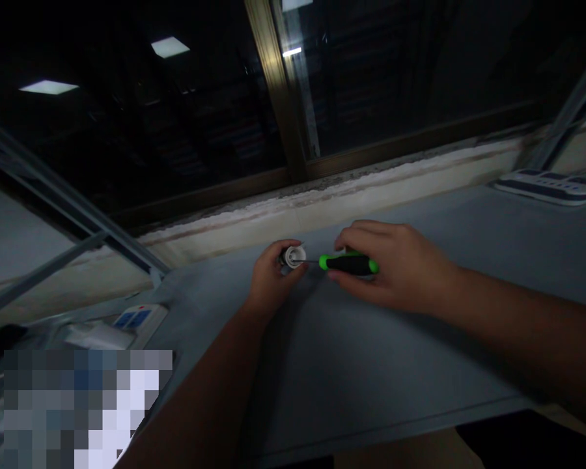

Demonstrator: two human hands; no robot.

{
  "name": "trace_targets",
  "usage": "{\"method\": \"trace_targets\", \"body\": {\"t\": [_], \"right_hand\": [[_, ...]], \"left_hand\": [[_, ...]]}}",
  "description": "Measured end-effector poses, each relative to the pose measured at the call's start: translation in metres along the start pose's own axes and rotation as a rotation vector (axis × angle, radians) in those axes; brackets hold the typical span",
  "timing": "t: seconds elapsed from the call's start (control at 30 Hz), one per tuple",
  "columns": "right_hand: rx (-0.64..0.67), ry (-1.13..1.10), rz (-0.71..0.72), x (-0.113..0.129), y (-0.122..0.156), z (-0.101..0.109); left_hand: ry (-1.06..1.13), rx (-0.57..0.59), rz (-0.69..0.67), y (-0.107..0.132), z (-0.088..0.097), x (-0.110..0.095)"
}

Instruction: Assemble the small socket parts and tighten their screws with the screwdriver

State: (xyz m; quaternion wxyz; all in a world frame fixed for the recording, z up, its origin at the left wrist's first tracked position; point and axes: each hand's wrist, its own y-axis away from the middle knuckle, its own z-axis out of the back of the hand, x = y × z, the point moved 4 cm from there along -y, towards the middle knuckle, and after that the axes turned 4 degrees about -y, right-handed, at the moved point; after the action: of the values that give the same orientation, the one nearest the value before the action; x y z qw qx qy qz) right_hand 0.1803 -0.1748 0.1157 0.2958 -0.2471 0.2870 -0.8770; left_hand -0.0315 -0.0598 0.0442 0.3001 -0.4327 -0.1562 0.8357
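Note:
My left hand [269, 280] is closed round a small white cylindrical part [293, 255], holding it just above the grey table [361, 365]. My right hand [390, 267] grips a screwdriver [349, 263] with a green and black handle. Its thin metal shaft points left and its tip meets the white part's open end. Both hands are close together near the table's far edge, below a dark window.
A white power strip [549, 184] lies at the far right of the table. Another power strip with blue sockets [137, 318] sits at the left. Metal frame bars [68, 215] slant at the left. A pale window sill [322, 202] runs behind the table.

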Motion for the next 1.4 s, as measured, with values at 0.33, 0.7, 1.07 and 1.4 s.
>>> {"method": "trace_targets", "body": {"t": [0.33, 0.7, 1.07, 1.4], "right_hand": [[-0.038, -0.157, 0.088, -0.005, 0.001, -0.01], [0.112, -0.179, -0.038, -0.015, -0.001, -0.015], [0.104, -0.238, -0.275, -0.057, 0.001, -0.034], [0.163, -0.672, -0.591, -0.094, 0.012, -0.052]], "left_hand": [[-0.128, -0.011, -0.068, -0.002, 0.004, 0.002], [-0.284, -0.079, -0.075, -0.004, 0.014, 0.0], [-0.395, -0.031, -0.131, -0.004, 0.009, -0.009], [-0.417, -0.003, -0.101, -0.003, 0.006, -0.006]]}}
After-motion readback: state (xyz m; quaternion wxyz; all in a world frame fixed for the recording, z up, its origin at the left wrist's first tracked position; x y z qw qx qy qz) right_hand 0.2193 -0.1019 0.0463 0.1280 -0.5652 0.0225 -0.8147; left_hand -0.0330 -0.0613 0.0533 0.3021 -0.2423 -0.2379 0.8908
